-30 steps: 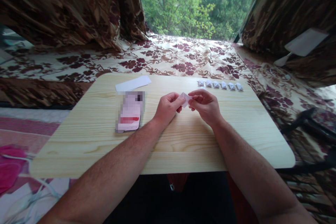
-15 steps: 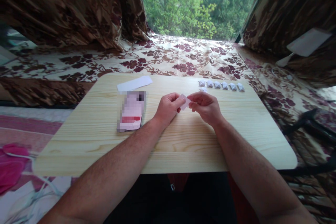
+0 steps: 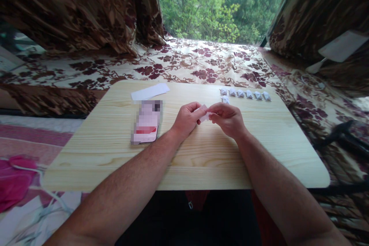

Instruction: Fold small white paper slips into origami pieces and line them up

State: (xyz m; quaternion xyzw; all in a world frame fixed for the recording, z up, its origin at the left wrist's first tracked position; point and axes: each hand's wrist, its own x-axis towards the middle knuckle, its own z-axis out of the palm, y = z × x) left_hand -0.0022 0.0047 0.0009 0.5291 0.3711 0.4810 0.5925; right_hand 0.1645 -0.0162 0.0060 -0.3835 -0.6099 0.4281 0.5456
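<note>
While both forearms reach in across the near edge, the left grip is closed on a small folded white paper piece, with the thumb laid over its upper face. The right grip is closed on the opposite side of the same piece, thumb and fingertips pinching its edge. The paper piece is located between the two hands, above the middle of the worktop; from where I stand, I cannot tell whether the hands rest on the surface.

Just beyond the right hand sits a single folded paper unit, partly hidden by that hand. Behind it, along the far edge, six similar units form a row, set side by side and running to the right.

To the left of the left hand lies a phone, its surface obscured by blurring. Just beyond the phone, near the far edge, is a white paper strip, lying at a slant.

Past the worktop extends a floral cloth, bounded by a window with foliage outside. To the lower left are a pink cloth and a white cable.
</note>
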